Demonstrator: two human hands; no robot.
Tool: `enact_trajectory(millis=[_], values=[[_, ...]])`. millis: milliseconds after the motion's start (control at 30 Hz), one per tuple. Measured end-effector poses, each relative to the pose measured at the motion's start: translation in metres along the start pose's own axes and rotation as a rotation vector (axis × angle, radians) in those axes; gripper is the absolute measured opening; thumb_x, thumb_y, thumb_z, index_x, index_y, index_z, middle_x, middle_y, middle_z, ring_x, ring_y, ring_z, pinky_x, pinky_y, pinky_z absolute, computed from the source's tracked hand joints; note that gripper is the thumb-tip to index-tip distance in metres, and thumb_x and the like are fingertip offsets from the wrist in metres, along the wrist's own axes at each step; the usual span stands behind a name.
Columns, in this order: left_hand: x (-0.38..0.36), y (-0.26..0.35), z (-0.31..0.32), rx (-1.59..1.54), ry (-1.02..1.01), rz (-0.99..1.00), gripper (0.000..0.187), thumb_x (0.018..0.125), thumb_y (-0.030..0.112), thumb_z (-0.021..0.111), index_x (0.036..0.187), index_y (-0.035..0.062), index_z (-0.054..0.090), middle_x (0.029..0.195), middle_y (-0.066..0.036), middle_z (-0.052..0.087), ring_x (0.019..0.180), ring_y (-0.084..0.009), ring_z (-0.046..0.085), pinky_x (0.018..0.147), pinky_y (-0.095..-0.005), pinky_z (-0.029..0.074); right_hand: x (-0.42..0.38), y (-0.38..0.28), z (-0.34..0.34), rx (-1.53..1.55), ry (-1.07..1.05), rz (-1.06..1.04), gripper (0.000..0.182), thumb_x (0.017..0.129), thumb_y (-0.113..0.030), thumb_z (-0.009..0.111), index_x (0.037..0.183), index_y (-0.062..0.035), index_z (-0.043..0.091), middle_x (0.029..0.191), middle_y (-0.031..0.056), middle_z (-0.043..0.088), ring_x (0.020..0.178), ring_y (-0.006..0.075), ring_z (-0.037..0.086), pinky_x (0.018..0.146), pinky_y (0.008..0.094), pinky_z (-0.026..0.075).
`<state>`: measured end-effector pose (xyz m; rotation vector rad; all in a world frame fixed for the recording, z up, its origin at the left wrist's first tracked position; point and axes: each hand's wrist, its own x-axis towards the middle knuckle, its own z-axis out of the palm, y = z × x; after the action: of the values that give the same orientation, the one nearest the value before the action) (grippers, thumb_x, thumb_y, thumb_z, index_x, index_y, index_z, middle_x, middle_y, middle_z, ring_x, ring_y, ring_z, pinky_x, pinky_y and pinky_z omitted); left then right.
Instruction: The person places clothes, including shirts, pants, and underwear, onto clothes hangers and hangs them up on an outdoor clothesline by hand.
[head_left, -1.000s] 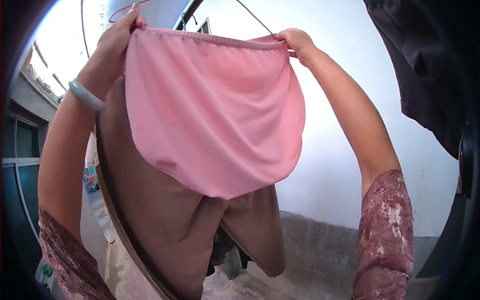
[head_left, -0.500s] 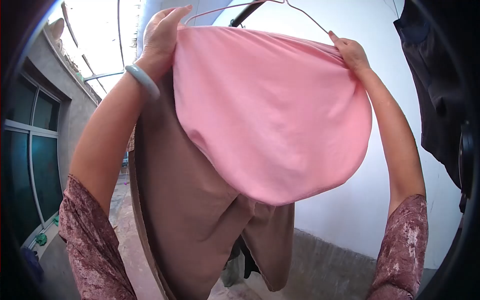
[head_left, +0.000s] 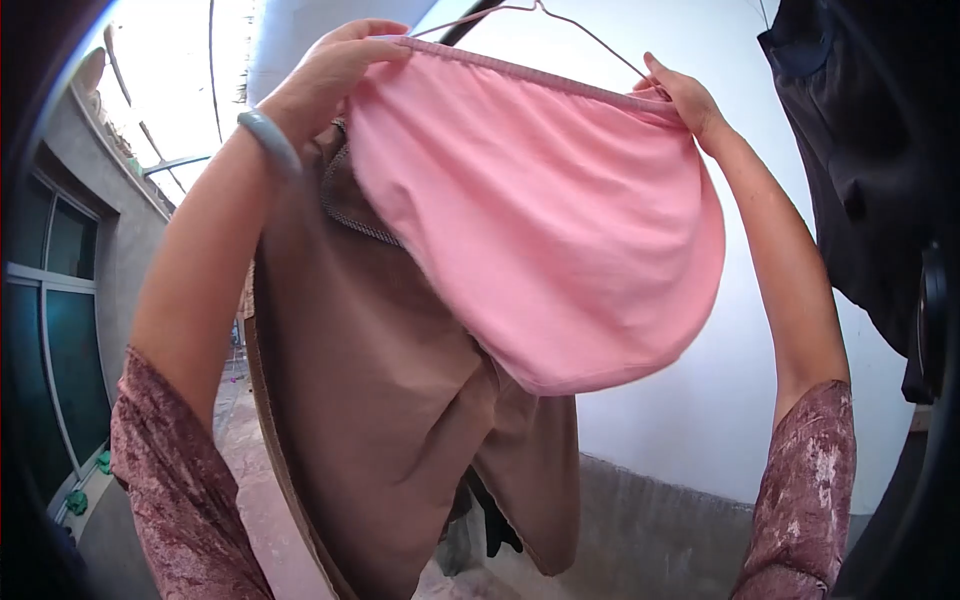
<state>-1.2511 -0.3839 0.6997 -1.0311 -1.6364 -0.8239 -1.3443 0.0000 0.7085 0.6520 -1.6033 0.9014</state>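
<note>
Brown trousers (head_left: 370, 330) hang in front of me, their seams and stitched edges showing. A rounded pink panel (head_left: 560, 220) covers their upper part, with a gathered elastic waistband (head_left: 520, 72) along its top. My left hand (head_left: 335, 70) grips the left end of this waistband, thumb laid over the edge; a pale bangle is on that wrist. My right hand (head_left: 685, 95) is closed on the right end, beside the arm of a thin wire hanger (head_left: 590, 35). Most of the hanger is hidden behind the cloth. Between my hands the waistband is stretched taut.
Dark clothing (head_left: 850, 150) hangs at the right. Behind the trousers stands a white wall (head_left: 660, 440) with a grey lower part (head_left: 650, 520). Windows (head_left: 60, 320) line the grey wall on the left. Something dark (head_left: 495, 520) shows between the trouser legs.
The pink panel's top edge has turned toward me, so the gathered waistband now shows. My left thumb has come down over it. The view has shifted slightly right.
</note>
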Motion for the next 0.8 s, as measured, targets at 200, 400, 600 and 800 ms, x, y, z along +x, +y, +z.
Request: enact_trajectory(millis=[200,400,600,800], values=[[-0.021,0.004,-0.018,-0.08,-0.143,0.045,0.052,0.091,0.031,0.059,0.129,-0.0029,0.049,0.117,-0.011,0.057,0.109,-0.0168,0.054,0.095,-0.0284,0.042,-0.005,0.025,0.0,0.333,-0.021,0.104,0.08,0.087,-0.071,0.032,0.132,-0.0089,0.051,0.126,0.0142,0.055,0.116,0.023,0.051,0.104,0.0388,0.032],[-0.086,0.003,-0.021,0.058,0.213,0.121,0.054,0.092,0.028,0.056,0.136,0.0005,0.043,0.129,-0.016,0.05,0.118,-0.0193,0.049,0.099,-0.0309,0.039,-0.105,0.091,0.014,0.619,0.15,0.209,0.075,0.094,-0.064,0.023,0.13,-0.0018,0.046,0.114,0.0112,0.062,0.106,0.0193,0.055,0.095,0.0359,0.037],[-0.293,-0.034,-0.045,0.193,0.438,0.576,0.025,0.094,-0.002,0.047,0.118,-0.0049,0.053,0.117,-0.021,0.056,0.106,-0.0321,0.058,0.093,-0.0416,0.046,-0.414,0.109,0.031,0.607,-0.059,0.705,0.055,0.099,-0.051,0.035,0.105,-0.002,0.06,0.091,0.0084,0.064,0.084,0.0193,0.061,0.08,0.0355,0.048],[-0.481,-0.09,0.0,0.441,0.652,0.297,0.009,0.088,-0.003,0.046,0.094,0.0035,0.049,0.09,-0.008,0.051,0.086,-0.0197,0.049,0.082,-0.0342,0.042,-0.836,0.038,0.036,0.262,0.237,1.823,0.028,0.088,-0.037,0.06,0.082,-0.0094,0.061,0.062,0.0011,0.054,0.057,0.0133,0.052,0.051,0.0293,0.041]])
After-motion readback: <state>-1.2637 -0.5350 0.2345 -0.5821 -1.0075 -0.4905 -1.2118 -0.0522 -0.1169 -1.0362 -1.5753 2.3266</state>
